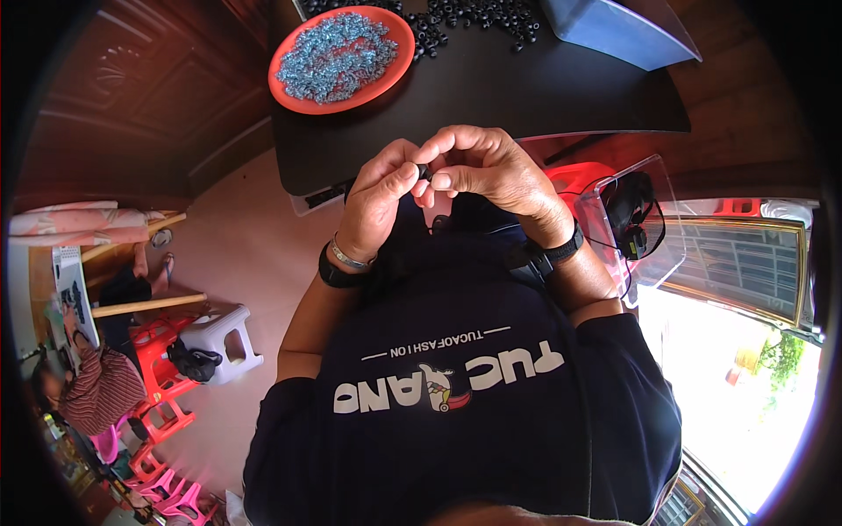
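Small black piece pinched at the tabletop's near edge

A small black piece [424, 173] is held up between the fingertips, in line with the near edge of the dark tabletop [544, 96]; whether it is over the top or just short of it cannot be told. By the left hand [379, 195] it is gripped between thumb and bent forefinger. By the right hand [491, 171] it is met from the other side, thumb and forefinger closed on it, the hand arched above.

The piece is judged to be light, stiff and hard to crush, but easily dropped if its surface is smooth. It is best taken by its opposite sides, with the fingertips alone; its finer shape is hidden by them.

Loose black beads [474, 16] are scattered along the tabletop's far edge. Toward the far left corner, a red plate [406, 53] is heaped with tiny clear-blue beads [338, 57]. At the far right corner, a grey-blue bin [614, 35] is seen.
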Available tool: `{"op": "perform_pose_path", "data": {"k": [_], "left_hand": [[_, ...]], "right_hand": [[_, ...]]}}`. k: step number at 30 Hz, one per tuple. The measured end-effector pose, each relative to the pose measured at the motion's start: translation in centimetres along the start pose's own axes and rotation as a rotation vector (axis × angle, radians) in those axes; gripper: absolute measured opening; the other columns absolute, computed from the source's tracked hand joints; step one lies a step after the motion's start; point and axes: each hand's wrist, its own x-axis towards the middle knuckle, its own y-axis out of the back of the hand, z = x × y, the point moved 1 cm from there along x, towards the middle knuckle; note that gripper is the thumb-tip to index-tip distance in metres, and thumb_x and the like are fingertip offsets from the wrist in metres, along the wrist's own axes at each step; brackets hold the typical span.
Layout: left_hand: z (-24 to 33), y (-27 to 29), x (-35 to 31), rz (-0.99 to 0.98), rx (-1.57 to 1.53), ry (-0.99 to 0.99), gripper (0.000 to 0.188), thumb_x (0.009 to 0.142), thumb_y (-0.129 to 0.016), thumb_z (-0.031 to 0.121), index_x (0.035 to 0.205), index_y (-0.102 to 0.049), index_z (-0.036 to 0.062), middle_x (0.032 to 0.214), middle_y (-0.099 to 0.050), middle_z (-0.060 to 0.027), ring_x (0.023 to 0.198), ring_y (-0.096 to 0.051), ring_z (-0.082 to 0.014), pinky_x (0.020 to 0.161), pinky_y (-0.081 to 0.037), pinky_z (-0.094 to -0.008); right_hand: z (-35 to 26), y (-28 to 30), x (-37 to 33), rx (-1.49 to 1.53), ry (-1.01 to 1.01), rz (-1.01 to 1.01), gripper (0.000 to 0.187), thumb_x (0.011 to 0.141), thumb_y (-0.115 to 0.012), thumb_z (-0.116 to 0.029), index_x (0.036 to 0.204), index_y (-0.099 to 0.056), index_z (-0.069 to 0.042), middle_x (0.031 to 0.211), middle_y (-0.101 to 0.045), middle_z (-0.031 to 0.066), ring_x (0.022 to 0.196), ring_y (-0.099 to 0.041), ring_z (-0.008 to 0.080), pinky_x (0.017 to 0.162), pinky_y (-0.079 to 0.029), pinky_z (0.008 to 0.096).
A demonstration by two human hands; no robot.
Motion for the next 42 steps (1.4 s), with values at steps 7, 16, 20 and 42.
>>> {"op": "perform_pose_path", "data": {"k": [7,16,20,42], "left_hand": [[-0.2,-0.2,-0.1,0.035,-0.072,0.033,0.032,0.096,-0.048,0.033,0.098,-0.055,0.0014,0.073,-0.050,0.0000,0.066,-0.050,-0.0100,0.062,-0.039,-0.0230],[-0.3,-0.8,0.4,0.205,-0.104,0.057,0.030,0.096,-0.044,0.030,0.094,-0.054,0.0016,0.070,-0.050,-0.0024,0.063,-0.052,-0.0125,0.060,-0.038,-0.0227],[-0.3,-0.7,0.3,0.236,-0.063,0.069,0.027,0.097,-0.043,0.026,0.094,-0.054,0.0017,0.071,-0.050,-0.0023,0.064,-0.052,-0.0125,0.060,-0.038,-0.0222],[0.2,-0.3,-0.1,0.142,0.037,0.058,0.031,0.098,-0.045,0.029,0.102,-0.056,0.0011,0.071,-0.047,-0.0003,0.062,-0.049,-0.0100,0.059,-0.040,-0.0224]], "right_hand": [[-0.3,-0.5,-0.3,-0.105,0.074,0.035,0.021,0.087,-0.060,0.003,0.108,-0.061,0.002,0.086,-0.064,0.0081,0.078,-0.068,0.0177,0.071,-0.056,0.0270],[0.4,-1.0,0.0,-0.147,0.185,0.183,0.009,0.086,-0.061,0.006,0.094,-0.063,0.001,0.087,-0.060,0.0048,0.076,-0.067,0.0155,0.067,-0.055,0.0243],[-0.1,-1.5,0.0,-0.507,0.218,0.256,0.010,0.085,-0.061,0.007,0.093,-0.063,0.002,0.087,-0.060,0.0056,0.076,-0.067,0.0144,0.064,-0.053,0.0227],[-0.6,-1.3,-0.2,-0.540,0.148,0.140,0.020,0.087,-0.062,0.001,0.108,-0.062,0.001,0.090,-0.059,0.0063,0.080,-0.065,0.0140,0.073,-0.052,0.0260]]}}
